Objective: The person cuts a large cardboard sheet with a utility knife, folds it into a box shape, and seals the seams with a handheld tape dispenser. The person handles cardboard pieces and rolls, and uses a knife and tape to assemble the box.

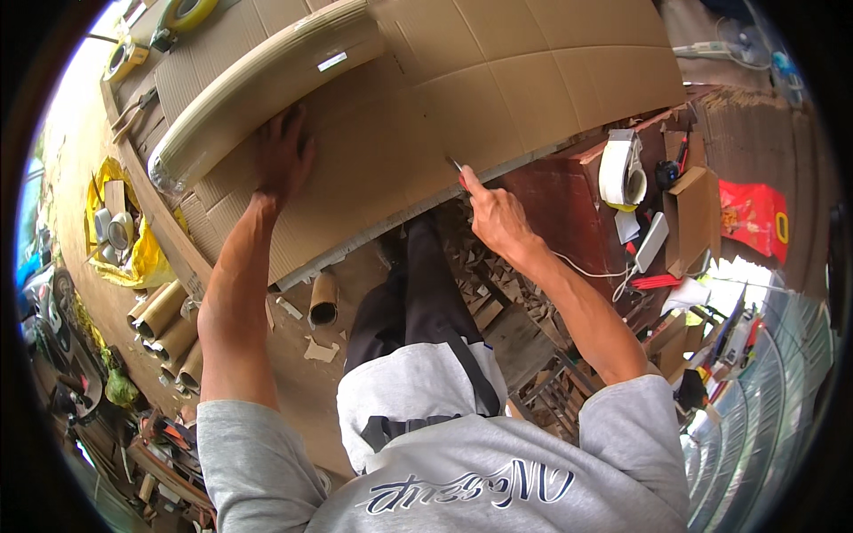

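A large brown cardboard sheet (382, 169) with crease lines covers the work table. My left hand (286, 160) lies on it with fingers spread, beside a long beige bundle (258, 89) wrapped in clear film with a small white label. The fingertips are close to the bundle's lower side; whether they touch it I cannot tell. My right hand (498, 218) is closed around a small knife (455, 164), mostly hidden in the fingers. Its thin blade points up and left, at the cardboard near the table's front edge.
Tape rolls (188, 12) lie at the far left. A yellow bag (142, 258) holds more rolls, above several cardboard tubes (169, 329). On a dark red cabinet (551, 195) at right stand a white tape dispenser (620, 169) and a small open box (693, 222). Scraps litter the floor.
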`<state>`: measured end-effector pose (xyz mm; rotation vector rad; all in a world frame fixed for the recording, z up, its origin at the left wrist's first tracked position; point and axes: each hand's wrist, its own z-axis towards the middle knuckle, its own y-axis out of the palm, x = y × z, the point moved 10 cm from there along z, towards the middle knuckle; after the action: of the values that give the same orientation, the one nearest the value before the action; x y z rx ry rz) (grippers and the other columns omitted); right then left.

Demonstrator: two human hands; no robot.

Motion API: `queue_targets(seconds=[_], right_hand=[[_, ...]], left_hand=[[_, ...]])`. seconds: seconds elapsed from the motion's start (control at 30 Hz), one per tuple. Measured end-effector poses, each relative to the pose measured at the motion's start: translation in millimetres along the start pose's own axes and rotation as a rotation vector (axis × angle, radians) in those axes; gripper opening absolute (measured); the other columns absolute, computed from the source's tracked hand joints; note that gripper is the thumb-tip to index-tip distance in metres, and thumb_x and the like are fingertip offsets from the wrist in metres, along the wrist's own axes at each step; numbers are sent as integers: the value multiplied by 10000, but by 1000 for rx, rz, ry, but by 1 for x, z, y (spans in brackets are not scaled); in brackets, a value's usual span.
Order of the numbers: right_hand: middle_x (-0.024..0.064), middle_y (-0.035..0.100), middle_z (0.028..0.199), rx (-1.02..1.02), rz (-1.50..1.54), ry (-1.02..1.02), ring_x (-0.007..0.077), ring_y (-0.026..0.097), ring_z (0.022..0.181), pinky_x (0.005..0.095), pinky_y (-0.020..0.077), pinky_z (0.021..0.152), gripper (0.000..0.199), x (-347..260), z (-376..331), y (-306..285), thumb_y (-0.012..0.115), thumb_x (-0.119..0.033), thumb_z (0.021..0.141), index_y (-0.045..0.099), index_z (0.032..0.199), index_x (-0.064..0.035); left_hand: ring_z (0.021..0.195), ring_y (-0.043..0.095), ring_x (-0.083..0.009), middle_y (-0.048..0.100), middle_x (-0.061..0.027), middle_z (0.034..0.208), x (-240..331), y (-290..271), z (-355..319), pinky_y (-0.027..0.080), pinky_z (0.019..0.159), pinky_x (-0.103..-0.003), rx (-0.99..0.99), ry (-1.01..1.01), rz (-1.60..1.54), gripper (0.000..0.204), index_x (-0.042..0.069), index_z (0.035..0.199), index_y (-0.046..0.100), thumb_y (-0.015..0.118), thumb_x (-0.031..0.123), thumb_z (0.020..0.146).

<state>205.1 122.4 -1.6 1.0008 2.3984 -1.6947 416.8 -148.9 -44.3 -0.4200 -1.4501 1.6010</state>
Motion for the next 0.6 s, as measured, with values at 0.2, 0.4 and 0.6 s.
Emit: queue_targets(seconds=[0.2,0.4,0.6], right_hand=[[298,672,794,6,-11,5,472,682,787,528,556,702,580,2,-2,-4,543,50,804,489,1381,39],[277,683,949,-258,-170,72,461,664,914,558,527,785,453,64,-119,42,578,-59,855,562,1307,-50],[171,632,695,51,373,622,360,647,611,445,512,552,368,183,-264,58,537,-74,954,586,1317,-113]], left_hand=[[1289,451,-410,442,-162,1435,7,-5,5,383,1109,-528,1,18,57,618,116,1453,489,669,266,881],[1249,472,-416,487,-175,1390,2,3,6,395,1066,-552,12,-17,148,603,121,1428,519,661,305,872],[1301,482,-384,492,-163,1420,28,16,-27,399,1090,-515,48,135,55,607,136,1387,573,691,222,797]])
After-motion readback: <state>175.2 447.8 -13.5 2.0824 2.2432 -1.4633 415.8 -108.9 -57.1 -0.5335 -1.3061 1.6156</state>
